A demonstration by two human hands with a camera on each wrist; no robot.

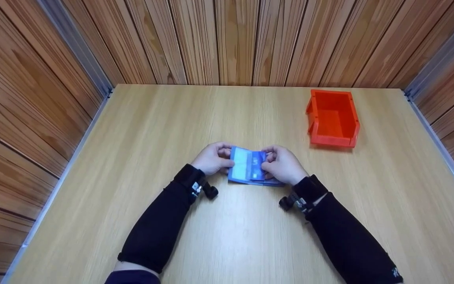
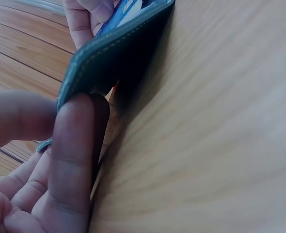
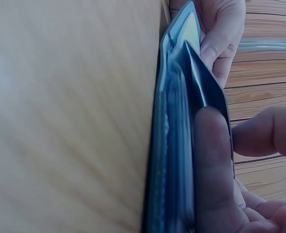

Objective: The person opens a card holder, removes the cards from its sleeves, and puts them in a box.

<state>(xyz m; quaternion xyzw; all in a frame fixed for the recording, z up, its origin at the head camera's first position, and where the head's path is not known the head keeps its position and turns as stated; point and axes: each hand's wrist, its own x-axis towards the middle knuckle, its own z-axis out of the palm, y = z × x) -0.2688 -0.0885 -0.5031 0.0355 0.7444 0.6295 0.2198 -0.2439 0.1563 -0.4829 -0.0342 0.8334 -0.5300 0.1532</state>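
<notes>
An opened blue card holder (image 1: 240, 166) with stitched edges stands between both hands, low over the table. In the head view, my left hand (image 1: 210, 159) pinches its left cover between thumb and fingers. The left wrist view has this cover (image 2: 97, 60) tilted up off the tabletop. On the right side, my right hand (image 1: 286, 165) pinches a blue card (image 1: 257, 165) with pale print between thumb and finger. Seen from the right wrist, the card (image 3: 208, 82) bends away from several stacked leaves (image 3: 179, 150). Whether the card sits inside a clear sleeve I cannot tell.
An orange-red open-front bin (image 1: 331, 118) stands at the back right of the light wood table (image 1: 172, 122). Wood-plank walls (image 1: 235, 43) rise behind the table and at both sides, with metal strips along the corners.
</notes>
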